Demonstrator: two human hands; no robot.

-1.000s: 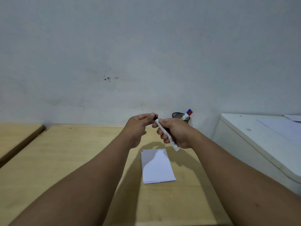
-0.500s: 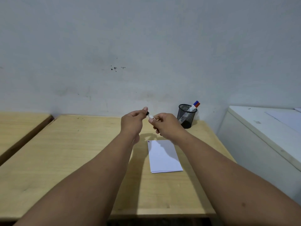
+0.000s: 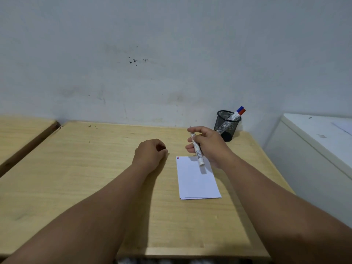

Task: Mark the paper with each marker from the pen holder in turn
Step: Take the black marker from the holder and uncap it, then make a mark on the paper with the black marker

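My right hand (image 3: 209, 147) grips a white marker (image 3: 197, 151) above the top edge of the paper. Its dark tip points up and away, and its blunt rear end hangs over the sheet. The white paper (image 3: 198, 181) lies flat on the wooden desk (image 3: 95, 178), with small blue and red marks at its top left corner. My left hand (image 3: 150, 153) rests on the desk left of the paper, fingers curled around a small dark piece, apparently the marker's cap. The black mesh pen holder (image 3: 226, 124) stands at the back right and holds a blue-capped and a red-capped marker (image 3: 239, 112).
A grey wall rises right behind the desk. A white cabinet (image 3: 314, 149) with a sheet on top stands to the right of the desk. A second wooden desk (image 3: 19, 134) sits to the left across a narrow gap.
My hands have come apart. The left hand dropped to the desk with its fingers closed, and the right hand lowered the uncapped marker over the top of the paper.
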